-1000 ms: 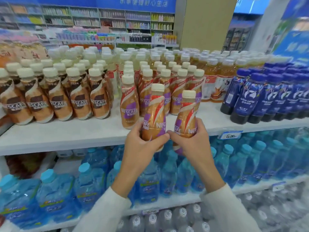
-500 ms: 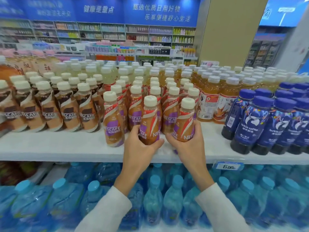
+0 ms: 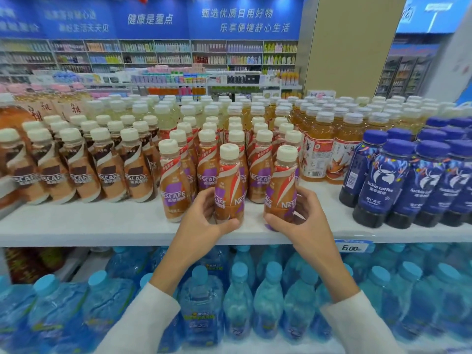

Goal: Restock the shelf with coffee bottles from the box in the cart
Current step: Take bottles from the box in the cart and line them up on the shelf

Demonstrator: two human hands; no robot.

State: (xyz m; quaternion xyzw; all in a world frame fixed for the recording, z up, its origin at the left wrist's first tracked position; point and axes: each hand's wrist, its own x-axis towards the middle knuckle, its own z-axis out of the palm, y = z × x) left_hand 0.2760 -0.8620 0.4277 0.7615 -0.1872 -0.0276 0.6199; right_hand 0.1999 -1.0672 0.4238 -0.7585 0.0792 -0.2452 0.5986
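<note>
Left coffee bottle (image 3: 229, 186) and right coffee bottle (image 3: 282, 186): centre frame, upright, bases at front of white shelf (image 3: 102, 226), just ahead of purple-label rows (image 3: 259, 175). Left hand (image 3: 204, 222) fingers curled round left one's lower half; right hand (image 3: 305, 222) same on right one. Dark blue bottles (image 3: 383, 182) at right, water bottles (image 3: 237, 300) lower frame.

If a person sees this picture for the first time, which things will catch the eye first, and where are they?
Two hands in the centre draw the eye: the left hand and the right hand each grip a purple-label Nescafe bottle, the left bottle and the right bottle, upright at the front of the white shelf. To the right stand dark blue coffee bottles, and below are rows of pale blue water bottles.
</note>
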